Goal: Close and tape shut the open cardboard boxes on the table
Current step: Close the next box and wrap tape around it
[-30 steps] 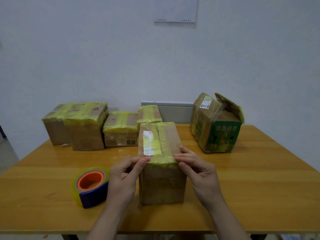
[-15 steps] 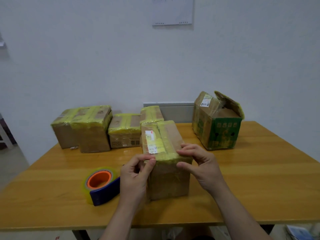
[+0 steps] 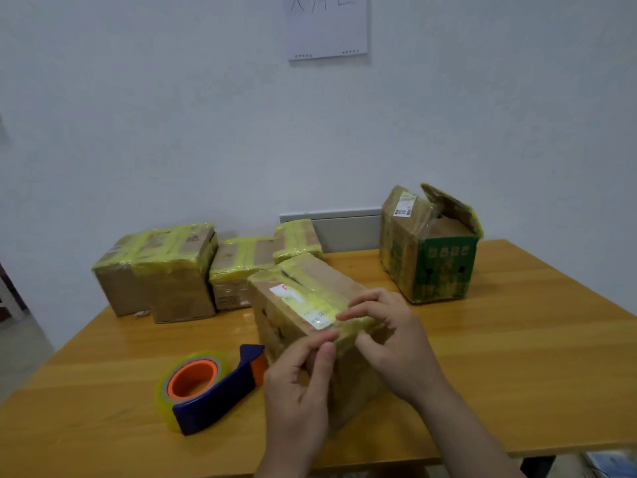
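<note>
The left hand (image 3: 296, 384) and right hand (image 3: 393, 343) pinch the tape end on the cardboard box (image 3: 310, 326) near the surface's front edge. The box looks light and stiff; better to hold its top corners.

A honey-yellow wooden table (image 3: 517, 357) with faint streaked grain stands against a pale blue-grey wall (image 3: 138, 115). The near box (image 3: 310, 294) is plain brown cardboard banded with translucent yellow-green tape, and carries a white label. Behind it, four brown boxes (image 3: 165, 270) show the same yellow-green bands. The open box (image 3: 444, 267) has a dark green printed face with yellowish marks (the print is too blurred to read). The tape dispenser (image 3: 213, 398) is navy blue with a bright orange core and a pale yellow roll.
</note>
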Motion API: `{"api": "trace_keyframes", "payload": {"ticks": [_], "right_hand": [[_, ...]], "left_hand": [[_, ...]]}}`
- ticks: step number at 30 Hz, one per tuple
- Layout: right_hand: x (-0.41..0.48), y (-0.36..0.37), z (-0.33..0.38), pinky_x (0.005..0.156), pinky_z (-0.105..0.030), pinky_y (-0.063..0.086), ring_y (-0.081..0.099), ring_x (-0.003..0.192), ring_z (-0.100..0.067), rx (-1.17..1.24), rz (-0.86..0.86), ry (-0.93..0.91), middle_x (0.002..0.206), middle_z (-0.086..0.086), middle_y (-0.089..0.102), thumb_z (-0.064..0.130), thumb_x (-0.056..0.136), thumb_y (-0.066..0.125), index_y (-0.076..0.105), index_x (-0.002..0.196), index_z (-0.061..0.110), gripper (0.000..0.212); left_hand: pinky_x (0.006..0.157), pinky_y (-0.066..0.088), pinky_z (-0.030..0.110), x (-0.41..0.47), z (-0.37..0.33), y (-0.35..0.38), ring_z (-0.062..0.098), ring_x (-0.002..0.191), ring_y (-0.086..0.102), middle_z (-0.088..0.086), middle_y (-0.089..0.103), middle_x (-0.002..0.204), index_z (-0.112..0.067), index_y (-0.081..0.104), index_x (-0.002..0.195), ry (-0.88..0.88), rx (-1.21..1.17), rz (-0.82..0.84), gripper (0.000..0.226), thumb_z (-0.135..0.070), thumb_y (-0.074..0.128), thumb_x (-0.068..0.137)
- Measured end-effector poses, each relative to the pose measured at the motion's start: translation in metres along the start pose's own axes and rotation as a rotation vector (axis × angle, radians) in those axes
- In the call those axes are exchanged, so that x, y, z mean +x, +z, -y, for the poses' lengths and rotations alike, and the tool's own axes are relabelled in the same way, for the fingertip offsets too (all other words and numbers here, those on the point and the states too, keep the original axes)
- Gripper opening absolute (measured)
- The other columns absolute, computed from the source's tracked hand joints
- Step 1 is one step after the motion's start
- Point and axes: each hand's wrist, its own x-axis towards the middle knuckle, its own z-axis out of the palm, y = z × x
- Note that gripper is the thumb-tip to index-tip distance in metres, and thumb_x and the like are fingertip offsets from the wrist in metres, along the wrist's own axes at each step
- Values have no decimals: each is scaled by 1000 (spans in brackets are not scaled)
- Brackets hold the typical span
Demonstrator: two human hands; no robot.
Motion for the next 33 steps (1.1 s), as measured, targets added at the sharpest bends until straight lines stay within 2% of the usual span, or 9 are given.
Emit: {"api": "trace_keyframes", "payload": {"ticks": [5, 8, 11, 14, 16, 20, 24, 29, 33], "right_hand": [[-15, -6, 2, 111, -53, 39, 52, 125, -6, -43, -41, -34, 110, 28, 65, 38, 77, 57, 77, 95, 37, 27], [-19, -12, 2, 112, -38, 40, 47, 131, -3, -55, 22, -23, 116, 28, 63, 62, 77, 69, 76, 102, 39, 35], [-16, -16, 0, 109, -29, 38, 43, 133, 2, -87, 51, 18, 119, 31, 62, 72, 66, 75, 75, 102, 42, 48], [-12, -20, -3, 110, -30, 41, 47, 131, 3, -81, -23, 1, 115, 31, 64, 62, 67, 76, 76, 101, 40, 40], [-10, -26, -8, 111, -34, 43, 49, 130, 3, -86, -77, -8, 114, 30, 66, 56, 68, 74, 77, 101, 38, 38], [-10, -33, -16, 103, -24, 42, 49, 126, -1, -122, -223, -2, 119, 23, 62, 41, 74, 77, 77, 98, 35, 25], [-10, -30, -25, 84, -16, 43, 49, 105, -14, -370, -511, -14, 106, 4, 55, 4, 80, 80, 79, 95, 22, 24], [-12, -18, -19, 78, -33, 56, 50, 95, -11, -496, -395, -16, 99, 8, 49, 14, 81, 79, 77, 98, 22, 19], [-15, -2, -9, 87, -28, 58, 57, 105, -11, -559, -249, -33, 117, 6, 56, 24, 81, 81, 75, 113, 27, 33]], "left_hand": [[64, 52, 24, -8, -16, 4, 13, 67, 63, 6, 67, 72, -49, 67, 126, -19, -116, 129, 43, -67, 49, 91], [63, 52, 27, 6, -22, -6, 14, 70, 62, 3, 64, 74, -48, 67, 120, 8, -49, 0, 29, -58, 54, 96], [75, 57, 35, 41, -9, -23, 9, 94, 62, -13, 64, 97, -44, 66, 115, 52, 189, -92, 18, -49, 58, 100], [102, 43, 31, 80, 11, -42, 15, 135, 43, -8, 48, 139, -42, 64, 126, -29, 517, -32, 31, -51, 61, 96], [111, 38, 37, 94, 18, -49, 20, 144, 34, -4, 41, 151, -44, 64, 129, -128, 575, 76, 42, -64, 56, 92], [91, 42, 24, 93, 18, -43, 7, 122, 48, -12, 49, 132, -45, 57, 136, -153, 473, 193, 59, -73, 44, 86], [75, 44, 17, 82, 17, -36, 1, 107, 53, -14, 51, 117, -51, 59, 132, -40, 535, 199, 44, -66, 44, 93], [73, 47, 12, 73, 19, -33, 1, 105, 52, -14, 50, 122, -47, 53, 140, 5, 576, 250, 42, -48, 59, 99], [80, 61, 30, 63, 23, -40, 4, 105, 63, -20, 58, 119, -39, 42, 134, -99, 468, 158, 53, -48, 72, 91]]}}
